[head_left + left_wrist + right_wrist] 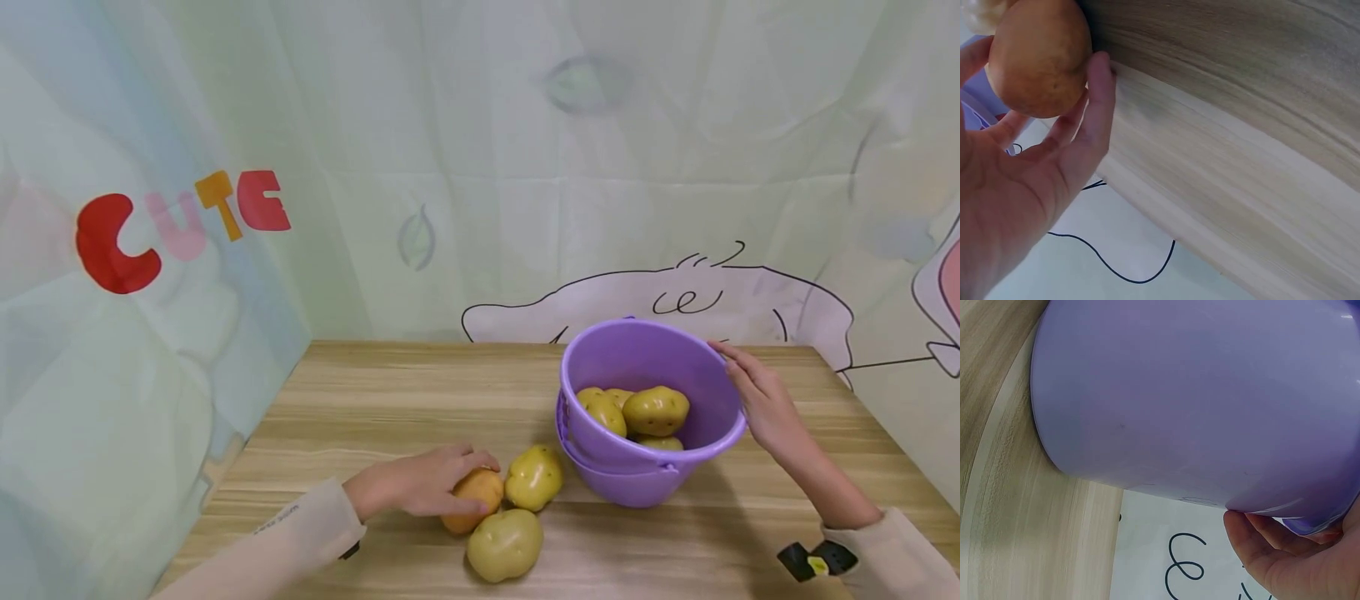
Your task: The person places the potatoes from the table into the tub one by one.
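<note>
My left hand [431, 483] grips an orange-brown potato [486, 487] on the table, thumb on one side and fingers on the other. The left wrist view shows the same potato [1041, 59] between thumb and fingers. Touching or close beside it are two yellowish potatoes, one behind [534, 478] and one in front [506, 546]. A purple bucket [630, 487] stands to their right, its mouth facing me, with several yellow potatoes [656, 410] inside. My right hand [765, 404] rests against the bucket's right side by the rim, fingers fairly straight; fingertips touch the outer wall in the right wrist view.
The wooden table [375, 400] reaches back to a pale curtain [480, 167] printed with a cartoon figure and coloured letters. The bucket's handle [607, 471] hangs down against its front.
</note>
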Demonstrator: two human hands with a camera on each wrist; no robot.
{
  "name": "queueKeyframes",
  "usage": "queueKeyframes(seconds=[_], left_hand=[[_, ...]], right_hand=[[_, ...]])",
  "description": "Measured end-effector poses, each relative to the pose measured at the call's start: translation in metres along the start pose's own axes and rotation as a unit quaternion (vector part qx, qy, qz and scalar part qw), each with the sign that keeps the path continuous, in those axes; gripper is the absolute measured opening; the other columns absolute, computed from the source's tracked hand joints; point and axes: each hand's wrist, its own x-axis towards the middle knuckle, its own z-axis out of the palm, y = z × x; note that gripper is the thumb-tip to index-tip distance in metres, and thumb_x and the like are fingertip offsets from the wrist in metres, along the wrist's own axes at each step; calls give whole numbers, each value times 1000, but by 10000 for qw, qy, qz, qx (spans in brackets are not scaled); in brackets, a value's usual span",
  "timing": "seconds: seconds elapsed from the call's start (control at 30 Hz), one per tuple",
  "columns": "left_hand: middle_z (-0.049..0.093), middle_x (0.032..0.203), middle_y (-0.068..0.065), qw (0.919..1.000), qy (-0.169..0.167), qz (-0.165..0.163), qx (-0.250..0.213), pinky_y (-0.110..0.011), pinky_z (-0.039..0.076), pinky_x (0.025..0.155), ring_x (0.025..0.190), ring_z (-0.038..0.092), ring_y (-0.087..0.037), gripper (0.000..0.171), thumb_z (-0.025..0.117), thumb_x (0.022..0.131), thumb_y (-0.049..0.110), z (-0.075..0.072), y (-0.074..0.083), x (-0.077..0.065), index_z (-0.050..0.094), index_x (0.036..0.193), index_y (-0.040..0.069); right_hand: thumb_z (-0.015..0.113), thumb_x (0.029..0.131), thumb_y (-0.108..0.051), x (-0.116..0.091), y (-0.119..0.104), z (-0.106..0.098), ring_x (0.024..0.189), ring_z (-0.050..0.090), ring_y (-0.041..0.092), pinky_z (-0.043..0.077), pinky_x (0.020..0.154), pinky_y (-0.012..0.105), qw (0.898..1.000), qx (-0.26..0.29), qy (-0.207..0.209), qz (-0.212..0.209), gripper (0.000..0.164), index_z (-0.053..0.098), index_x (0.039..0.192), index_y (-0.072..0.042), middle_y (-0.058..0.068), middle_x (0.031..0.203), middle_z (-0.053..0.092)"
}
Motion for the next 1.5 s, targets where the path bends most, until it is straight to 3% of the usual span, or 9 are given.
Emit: queueKeyframes(seconds=[0.1, 0.2, 0.53, 0.93, 1.5], left_hand=[[53, 117, 2, 10000, -17, 21, -35, -31, 48, 85, 102, 53, -10, 53, 59, 96, 52, 1, -1, 0, 53, 136, 18], [53, 118, 2, 10000, -69, -2, -72, -32, 48, 86, 102, 54, -10, 53, 59, 96, 52, 1, -2, 1, 52, 137, 19], [53, 119, 1, 9998, -15, -45, -200, -34, 48, 90, 105, 54, -11, 55, 60, 96, 52, 2, -5, 0, 52, 137, 17], [53, 135, -4, 9993, 119, -33, -362, -38, 44, 101, 119, 50, -15, 60, 57, 97, 51, -3, -7, -1, 50, 140, 10], [53, 131, -5, 9972, 484, 50, -563, -38, 47, 94, 114, 53, -18, 60, 60, 97, 48, -23, -2, -2, 48, 142, 10]], right_hand=[[36, 108, -8, -1, -1, 0, 107, 44, -16, 37, 84, 4, 10000, -3, -20, -3, 39, 48, 137, 14, 32, 132, 52], [35, 108, -9, -1, -2, 0, 108, 42, -17, 36, 84, 4, 10000, 20, -41, -5, 39, 47, 137, 15, 36, 133, 50], [35, 108, -9, -1, -1, 1, 109, 41, -17, 34, 85, 3, 10000, 38, -30, -49, 39, 47, 137, 15, 36, 133, 50], [35, 108, -8, 0, -2, 0, 107, 42, -17, 35, 84, 4, 10000, 9, -32, -29, 39, 47, 138, 15, 36, 132, 50], [36, 108, -9, 0, -3, 0, 106, 42, -17, 35, 83, 4, 10000, 19, -21, -5, 39, 47, 137, 15, 36, 133, 50]])
